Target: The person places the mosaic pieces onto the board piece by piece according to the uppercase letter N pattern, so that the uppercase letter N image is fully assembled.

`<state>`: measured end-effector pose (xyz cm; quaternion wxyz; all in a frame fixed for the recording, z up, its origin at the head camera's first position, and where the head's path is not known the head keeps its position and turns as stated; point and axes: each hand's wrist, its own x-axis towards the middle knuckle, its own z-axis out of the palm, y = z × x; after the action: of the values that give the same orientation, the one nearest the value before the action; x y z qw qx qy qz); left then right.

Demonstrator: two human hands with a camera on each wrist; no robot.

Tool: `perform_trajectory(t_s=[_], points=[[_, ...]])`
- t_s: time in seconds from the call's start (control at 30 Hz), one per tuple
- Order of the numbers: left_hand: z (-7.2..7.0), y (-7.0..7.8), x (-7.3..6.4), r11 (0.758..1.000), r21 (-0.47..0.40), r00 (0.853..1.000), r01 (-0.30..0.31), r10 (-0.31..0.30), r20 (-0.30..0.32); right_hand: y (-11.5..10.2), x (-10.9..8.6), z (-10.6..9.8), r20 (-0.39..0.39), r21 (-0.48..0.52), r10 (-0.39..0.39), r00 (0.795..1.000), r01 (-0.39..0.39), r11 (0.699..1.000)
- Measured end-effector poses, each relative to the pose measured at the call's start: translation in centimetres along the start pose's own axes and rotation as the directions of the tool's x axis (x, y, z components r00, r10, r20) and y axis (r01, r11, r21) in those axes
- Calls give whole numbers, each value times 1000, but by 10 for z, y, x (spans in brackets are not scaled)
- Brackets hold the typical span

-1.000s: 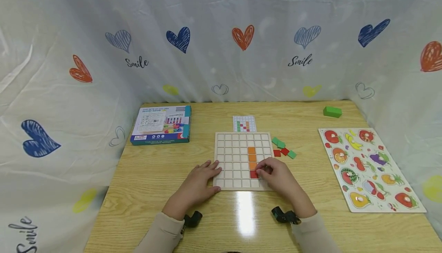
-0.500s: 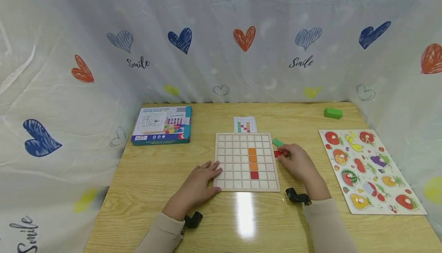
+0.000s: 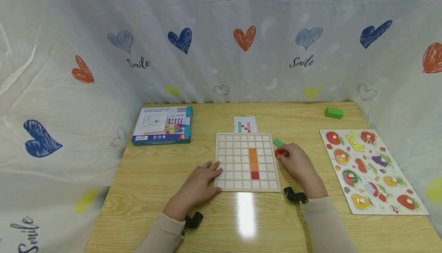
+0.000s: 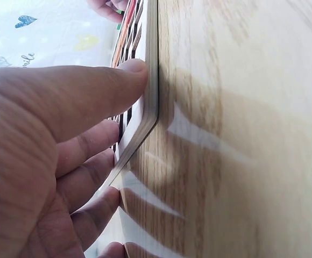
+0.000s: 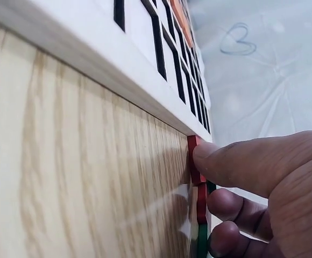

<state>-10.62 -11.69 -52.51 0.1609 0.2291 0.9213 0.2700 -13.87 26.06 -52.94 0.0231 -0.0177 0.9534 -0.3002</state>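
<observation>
A wooden grid board (image 3: 229,184) lies flat, with a column of three orange tiles (image 3: 253,158) and one red tile (image 3: 254,175) below them. My left hand (image 3: 197,183) rests at the board's left edge, thumb and fingertips touching its frame. Just past the right edge, my right hand (image 3: 297,164) pinches a red tile (image 5: 193,161) lying against the board; the index fingertip is hidden in the right wrist view. Beside it are a second red tile (image 5: 201,204) and a green tile (image 5: 202,239). Another green tile (image 3: 277,142) shows behind the hand, which covers the rest.
Behind the board lies a small pattern card (image 3: 246,124) with coloured squares. A flat toy box (image 3: 161,125) sits at the back left. To the right are a fruit peg puzzle (image 3: 371,172) and a green block (image 3: 333,112). A printed curtain surrounds the table.
My right hand has left the red tile on the board and moved right to the loose tiles, where it shifted slightly onto the nearest red one. The left hand has stayed put.
</observation>
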Motion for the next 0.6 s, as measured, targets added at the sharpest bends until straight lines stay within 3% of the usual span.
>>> perform_trajectory(t_s=[0.6], points=[[2, -2, 1, 1000, -3, 1000, -3, 3, -4, 1, 1, -1, 24, 13, 30, 999, -30, 999]])
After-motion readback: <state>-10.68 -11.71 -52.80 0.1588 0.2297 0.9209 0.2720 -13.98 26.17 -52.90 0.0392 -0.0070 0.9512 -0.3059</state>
